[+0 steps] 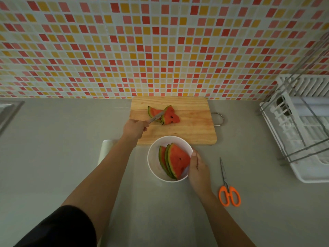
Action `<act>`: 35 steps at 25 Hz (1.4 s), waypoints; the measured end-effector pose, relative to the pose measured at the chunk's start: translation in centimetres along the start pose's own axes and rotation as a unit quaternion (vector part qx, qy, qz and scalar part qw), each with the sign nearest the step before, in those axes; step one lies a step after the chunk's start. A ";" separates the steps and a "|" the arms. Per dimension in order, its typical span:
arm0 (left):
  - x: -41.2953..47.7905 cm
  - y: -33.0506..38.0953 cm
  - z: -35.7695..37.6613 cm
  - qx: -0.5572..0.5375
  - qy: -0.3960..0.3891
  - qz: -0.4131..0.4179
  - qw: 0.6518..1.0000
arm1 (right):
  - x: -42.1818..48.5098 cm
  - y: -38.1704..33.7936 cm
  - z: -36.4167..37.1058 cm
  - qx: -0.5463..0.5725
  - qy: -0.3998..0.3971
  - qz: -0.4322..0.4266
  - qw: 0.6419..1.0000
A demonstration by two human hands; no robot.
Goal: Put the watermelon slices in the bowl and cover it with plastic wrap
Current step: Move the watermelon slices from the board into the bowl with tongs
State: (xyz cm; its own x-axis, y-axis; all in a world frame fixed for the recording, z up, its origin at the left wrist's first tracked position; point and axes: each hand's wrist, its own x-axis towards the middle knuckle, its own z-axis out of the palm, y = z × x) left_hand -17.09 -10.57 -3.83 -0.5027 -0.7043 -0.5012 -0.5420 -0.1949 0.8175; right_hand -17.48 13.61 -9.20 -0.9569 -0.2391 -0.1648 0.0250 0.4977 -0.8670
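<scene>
Mosaic tiles of red, orange and cream filled the wall behind a grey bench (53, 148), and the things on it ran left to right like this. A roll of wrap (105, 148) lay at the left, half hidden under your left forearm, with its long axis running away from you. Your left hand (135, 128) was closed around the handle of a metal tool, a knife or tongs, I could not tell which. Its tip (156, 116) reached up and to the right into the slices (167, 115) lying on the board (192, 122). Those slices lay beyond that grip and a little to its right, rinds to the left and red points to the right.

Nearer you, the bowl (154, 168) touched the board's front edge and held three slices (175, 162) leaning together. Your right hand (198, 168) gripped the bowl's right rim, thumb on top and fingers behind the wall. Scissors (227, 186) lay just to the right, blades pointing away, and a white rack (302, 136) stood at the far right.

As I judged it, the coming move turned on one line: the board slices sat directly behind the bowl, so your left hand, already on them, had only to draw them toward you over the rim while your right steadied it. The wrap was nearest your left arm.
</scene>
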 end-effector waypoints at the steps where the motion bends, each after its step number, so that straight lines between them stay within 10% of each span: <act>1: -0.4 -0.1 0.0 -0.024 -0.002 -0.002 1.000 | 0.1 -0.1 0.0 0.003 0.000 0.001 1.000; 9: -12.3 -6.3 -2.6 -0.160 -0.031 0.032 0.986 | -3.2 0.7 0.0 0.007 -0.006 0.027 1.000; 26: -18.9 -5.5 -2.6 0.292 0.107 0.262 0.914 | -0.8 -0.6 -0.4 0.022 -0.019 0.015 0.999; 35: -4.6 -0.9 -1.0 0.156 0.105 0.059 0.980 | -0.5 -0.1 -0.3 0.001 -0.024 0.025 0.999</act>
State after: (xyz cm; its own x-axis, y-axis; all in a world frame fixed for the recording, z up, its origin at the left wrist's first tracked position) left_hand -13.59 -7.83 -1.98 -0.4433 -0.8405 -0.3117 -0.6844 0.0928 0.7232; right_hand -17.08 13.95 -8.87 -0.9393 -0.2547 -0.2300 0.0725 0.5079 -0.8584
